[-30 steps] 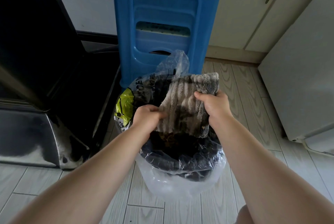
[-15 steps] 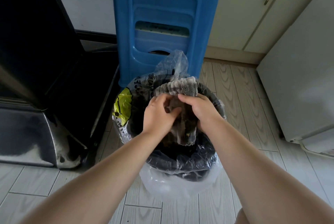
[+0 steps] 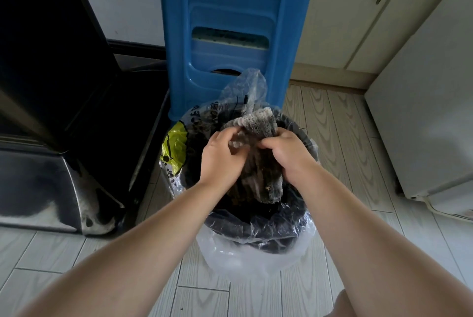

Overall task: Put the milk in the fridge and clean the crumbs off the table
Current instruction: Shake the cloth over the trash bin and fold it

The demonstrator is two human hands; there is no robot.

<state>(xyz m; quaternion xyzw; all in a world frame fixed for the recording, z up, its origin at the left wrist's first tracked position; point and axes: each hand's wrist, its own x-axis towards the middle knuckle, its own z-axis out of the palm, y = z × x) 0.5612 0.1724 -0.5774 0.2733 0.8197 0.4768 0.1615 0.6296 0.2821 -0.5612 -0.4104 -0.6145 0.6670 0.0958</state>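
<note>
A grey ribbed cleaning cloth (image 3: 258, 122) hangs bunched over the mouth of a black trash bin (image 3: 276, 234) lined with a clear plastic bag. My left hand (image 3: 221, 160) grips the cloth's left side with curled fingers. My right hand (image 3: 286, 155) grips its right side, thumb on top. Crumbs cling to the cloth's lower edge (image 3: 268, 188) inside the bin. No milk is in view.
A blue plastic stool (image 3: 235, 22) stands right behind the bin. A dark, shiny appliance (image 3: 51, 112) fills the left side. A white fridge-like cabinet (image 3: 430, 112) stands at the right on the pale wood-pattern floor (image 3: 332, 137). A yellow wrapper (image 3: 174, 147) lies in the bin liner.
The cloth was spread wide between both hands; my hands have since come together over the bin, bunching it into a narrow fold that hangs lower.
</note>
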